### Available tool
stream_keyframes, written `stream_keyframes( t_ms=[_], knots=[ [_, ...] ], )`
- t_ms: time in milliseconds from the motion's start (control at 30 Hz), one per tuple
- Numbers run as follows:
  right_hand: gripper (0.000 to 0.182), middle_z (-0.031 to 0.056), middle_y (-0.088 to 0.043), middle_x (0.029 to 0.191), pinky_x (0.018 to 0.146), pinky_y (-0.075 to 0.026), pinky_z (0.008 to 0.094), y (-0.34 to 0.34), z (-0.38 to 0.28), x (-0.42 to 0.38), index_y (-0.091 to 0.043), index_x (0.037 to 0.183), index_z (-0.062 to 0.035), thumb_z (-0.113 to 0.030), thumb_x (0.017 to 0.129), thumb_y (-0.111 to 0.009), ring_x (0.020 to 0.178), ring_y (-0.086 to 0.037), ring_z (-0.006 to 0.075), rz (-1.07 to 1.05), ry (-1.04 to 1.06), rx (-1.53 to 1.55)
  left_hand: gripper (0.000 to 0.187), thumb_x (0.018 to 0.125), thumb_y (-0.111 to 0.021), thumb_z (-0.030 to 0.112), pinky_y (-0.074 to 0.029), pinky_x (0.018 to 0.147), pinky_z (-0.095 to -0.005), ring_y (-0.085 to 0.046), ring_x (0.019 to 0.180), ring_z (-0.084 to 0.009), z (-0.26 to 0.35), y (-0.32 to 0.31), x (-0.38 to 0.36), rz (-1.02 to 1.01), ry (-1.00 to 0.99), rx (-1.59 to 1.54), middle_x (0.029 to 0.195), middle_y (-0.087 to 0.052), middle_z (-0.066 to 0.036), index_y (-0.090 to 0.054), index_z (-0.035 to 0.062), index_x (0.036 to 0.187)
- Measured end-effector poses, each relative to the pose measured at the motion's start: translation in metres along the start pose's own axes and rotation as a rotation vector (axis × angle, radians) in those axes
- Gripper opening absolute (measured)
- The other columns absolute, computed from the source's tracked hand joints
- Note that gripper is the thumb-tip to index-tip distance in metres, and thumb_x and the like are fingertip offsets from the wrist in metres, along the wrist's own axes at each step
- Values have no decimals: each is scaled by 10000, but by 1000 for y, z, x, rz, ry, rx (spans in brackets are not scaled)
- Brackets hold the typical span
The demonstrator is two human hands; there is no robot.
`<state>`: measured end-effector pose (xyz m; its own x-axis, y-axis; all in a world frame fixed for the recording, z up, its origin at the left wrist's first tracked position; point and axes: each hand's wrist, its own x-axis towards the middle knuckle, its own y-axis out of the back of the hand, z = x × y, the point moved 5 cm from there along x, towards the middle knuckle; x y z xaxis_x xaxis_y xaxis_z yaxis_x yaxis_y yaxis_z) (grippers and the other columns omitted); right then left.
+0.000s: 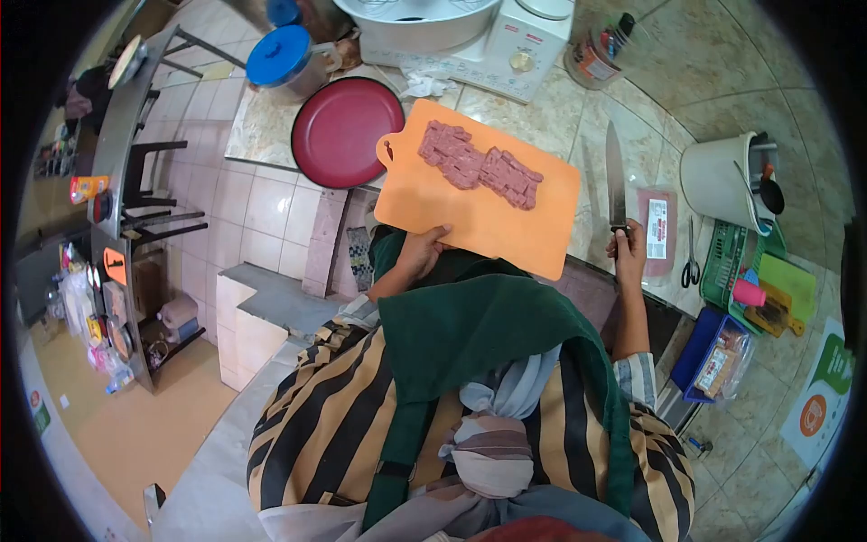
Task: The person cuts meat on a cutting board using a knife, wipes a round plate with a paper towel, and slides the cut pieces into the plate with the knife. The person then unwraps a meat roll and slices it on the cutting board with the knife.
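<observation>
My left hand [423,252] grips the near edge of an orange cutting board [415,203], which is held tilted in front of me. Two adjoining portions of scored, reddish ground meat [483,167] lie on the board. In my right hand [629,246] is the handle of a long knife [616,172], its blade pointing away from me, to the right of the board. A round red plate [348,132] is just left of the board. Beside the knife, a flat labelled packet [657,230] rests on the counter.
Black-handled scissors [691,271], a white bucket [722,181] of utensils, a green rack [725,257] and a blue basket [691,357] are at the right. A white scale [519,54], a blue-lidded jug [280,59] and a jar [594,63] stand behind.
</observation>
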<state>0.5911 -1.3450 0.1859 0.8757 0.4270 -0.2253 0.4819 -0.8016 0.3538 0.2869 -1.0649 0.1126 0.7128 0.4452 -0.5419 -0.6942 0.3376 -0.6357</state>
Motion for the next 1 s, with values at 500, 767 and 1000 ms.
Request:
stream_keyframes(
  t_ms=[500,767,1000],
  knots=[
    [153,83,-617,862,666,-465,270,-114,-144,10,-600,1031,-22,-120,915,-625,722,-576,143,-374,487,-423,410,868,-618,-11,-586,746,-396,-660,965,-258,61,77,-74,248,-268,-137,1096,-624,-115,-472,4,1250],
    [144,69,-611,850,622,-498,379,-240,-175,-17,-631,1002,-111,-194,887,-609,745,-632,272,-760,830,-702,380,869,-613,-9,-599,682,-366,-680,902,-264,91,133,-93,380,-448,-121,1131,-621,-141,-492,0,1228],
    [147,72,-583,800,619,-503,404,-287,-174,-15,-642,1004,-124,-191,883,-593,739,-626,281,-759,972,-798,385,883,-579,-5,-617,713,-399,-671,953,-296,95,124,-92,388,-477,-98,1152,-610,-158,-464,-34,1249]
  ],
)
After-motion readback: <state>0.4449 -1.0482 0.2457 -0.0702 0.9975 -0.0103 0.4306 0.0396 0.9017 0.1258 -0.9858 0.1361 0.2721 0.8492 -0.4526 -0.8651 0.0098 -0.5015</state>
